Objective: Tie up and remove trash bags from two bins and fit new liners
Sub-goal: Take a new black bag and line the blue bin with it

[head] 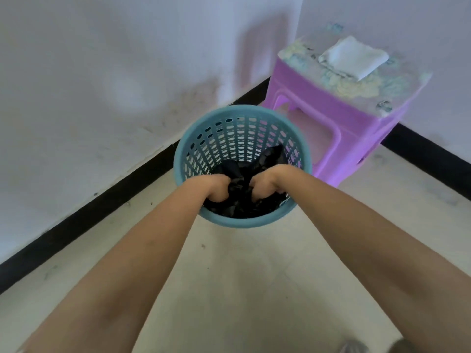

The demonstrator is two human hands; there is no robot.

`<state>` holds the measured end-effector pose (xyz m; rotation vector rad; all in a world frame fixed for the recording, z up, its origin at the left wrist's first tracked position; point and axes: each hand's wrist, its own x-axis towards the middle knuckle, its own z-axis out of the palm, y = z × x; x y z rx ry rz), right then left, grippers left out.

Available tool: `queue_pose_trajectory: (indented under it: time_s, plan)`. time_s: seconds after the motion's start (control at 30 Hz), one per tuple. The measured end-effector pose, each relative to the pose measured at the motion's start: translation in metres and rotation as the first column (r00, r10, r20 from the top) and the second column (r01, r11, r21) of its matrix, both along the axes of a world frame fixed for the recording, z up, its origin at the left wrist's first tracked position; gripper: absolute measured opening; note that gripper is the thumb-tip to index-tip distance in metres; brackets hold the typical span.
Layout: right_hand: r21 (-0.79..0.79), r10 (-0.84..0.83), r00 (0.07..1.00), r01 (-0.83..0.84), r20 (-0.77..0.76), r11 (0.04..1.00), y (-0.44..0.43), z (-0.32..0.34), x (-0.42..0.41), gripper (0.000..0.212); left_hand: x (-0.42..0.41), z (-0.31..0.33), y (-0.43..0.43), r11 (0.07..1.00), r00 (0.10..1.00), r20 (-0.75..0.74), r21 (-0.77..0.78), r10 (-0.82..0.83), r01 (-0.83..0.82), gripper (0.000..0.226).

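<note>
While the black trash bag (242, 208) sat inside the teal mesh bin (229, 112), its neck was gripped by the curled left hand (216, 188) and right hand (265, 186); tying was judged underway, with removal, relining and the second bin outstanding.

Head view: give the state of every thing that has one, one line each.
trash bag: in the bin, top bunched, not lifted out.
bin: upright on the floor, rim bare.
left hand: grips the bag's top.
right hand: grips the bag's top.
stool: upright beside the bin.
white sheet: folded, on the stool.
</note>
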<state>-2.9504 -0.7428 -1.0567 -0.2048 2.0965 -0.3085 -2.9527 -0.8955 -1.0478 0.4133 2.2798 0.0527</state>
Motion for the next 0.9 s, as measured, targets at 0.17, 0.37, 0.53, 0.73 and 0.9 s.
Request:
queue_pose_trajectory:
  time_s: [0.17,0.37,0.53,0.73,0.9]
  plan:
    - [-0.039,-0.079,0.897,0.069,-0.436,0.997,0.01,0.02,-0.005,0.038,0.019,0.003,-0.008,1.0,0.994,0.107,-0.013,0.026,-0.024,0.035]
    - [0.22,0.204,0.971,-0.173,-0.126,0.96,-0.009,0.011,0.014,0.044,0.017,-0.005,-0.02,0.985,0.99,-0.027,0.101,0.142,-0.139,0.03]
    - [-0.183,-0.135,0.841,0.044,-0.524,0.982,-0.011,0.023,0.013,0.038,0.008,0.022,-0.04,1.0,0.855,-0.519,0.004,0.015,-0.015,0.037]
    - [0.127,-0.186,0.78,0.321,-0.597,0.938,-0.019,0.014,0.017,0.056,0.01,0.023,-0.049,0.999,0.813,-0.581,-0.017,-0.043,0.041,0.046]
    - [-0.084,-0.281,0.952,0.273,-0.12,0.958,-0.015,0.014,0.034,0.046,-0.001,0.037,-0.055,0.971,0.918,-0.392,0.238,0.06,0.038,0.042]
